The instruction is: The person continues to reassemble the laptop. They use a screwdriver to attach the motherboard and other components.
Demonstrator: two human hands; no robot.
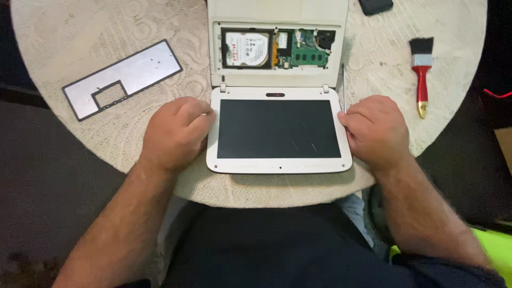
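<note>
Holding the small white laptop (279, 168) by both sides, I have it lying opened flat on the round worktop (64, 32) right in front of me. My left hand (173, 133) is curled against the left edge of the screen half, fingers folded in and pressed to the white frame; my right hand (376, 130) does the same on the right edge. Each grip is closed around the rim of the lid rather than spread. The dark screen (277, 129) faces up between my hands, with a few fine scratches near its lower right. Beyond the hinges the base lies with its cover off, showing a silver hard drive (246, 49) on the left and a green circuit board (306, 50) just beside it on the right. A grey keyboard plate (122, 79) with a rectangular cut-out lies well apart to the left. A red-handled brush (421, 74) with black bristles rests off to the right, near the worktop's edge.
</note>
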